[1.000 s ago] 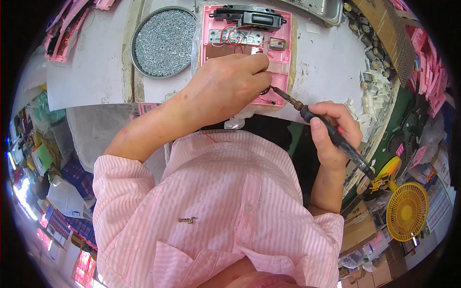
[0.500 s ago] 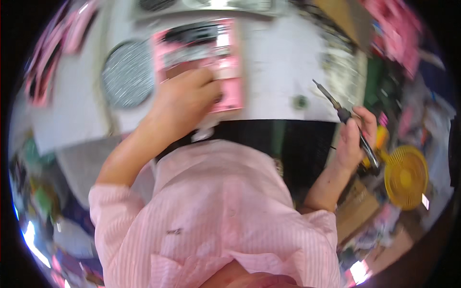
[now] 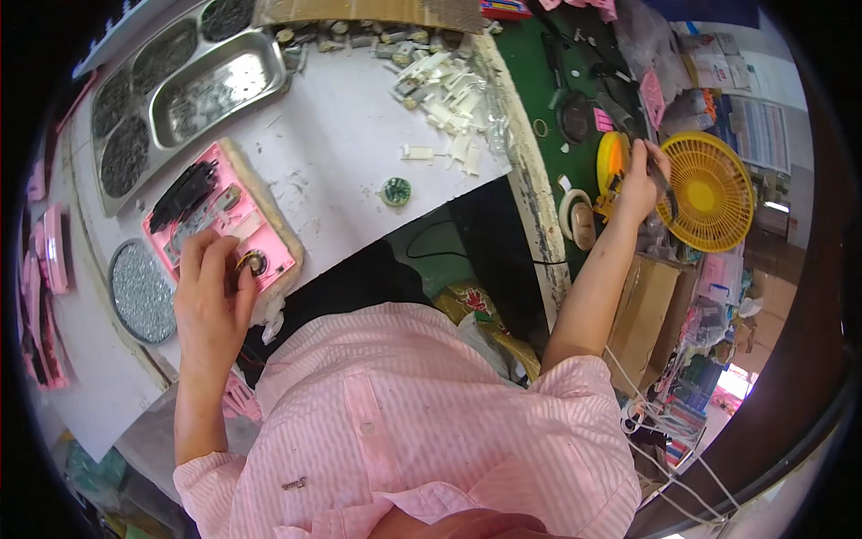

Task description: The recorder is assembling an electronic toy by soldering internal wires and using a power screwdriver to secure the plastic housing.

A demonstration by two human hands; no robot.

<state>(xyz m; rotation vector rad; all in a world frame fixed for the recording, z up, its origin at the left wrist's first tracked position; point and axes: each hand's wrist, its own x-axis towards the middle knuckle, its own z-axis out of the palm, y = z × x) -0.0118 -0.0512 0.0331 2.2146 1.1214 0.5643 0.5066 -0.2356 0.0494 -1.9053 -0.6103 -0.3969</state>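
A pink plastic housing point(image 3: 272, 244) lies on a thick pale pad at the left of the worktable. Inside it are a black part point(image 3: 184, 196), grey parts and a small round dark part point(image 3: 257, 262) with yellowish bits around it. My left hand point(image 3: 211, 292) reaches over its near side, thumb and bent fingers closed about the round part. Far out to the right, my right hand point(image 3: 639, 184) grips a soldering iron point(image 3: 665, 190), mostly hidden by the fingers. It is beside a yellow holder point(image 3: 611, 162) and a round yellow basket point(image 3: 708, 190).
A metal tray point(image 3: 215, 90) with dark small parts stands far left, and a round dish point(image 3: 144, 292) of silvery bits nearer. White parts point(image 3: 449, 99) are heaped at the back. A small green round container point(image 3: 395, 190) and a tape roll point(image 3: 575, 216) lie to the right.
My view has swung to the right. My right hand has carried the soldering iron outward to the yellow holder. My left hand stays at the pink housing, its fingers less tightly curled.
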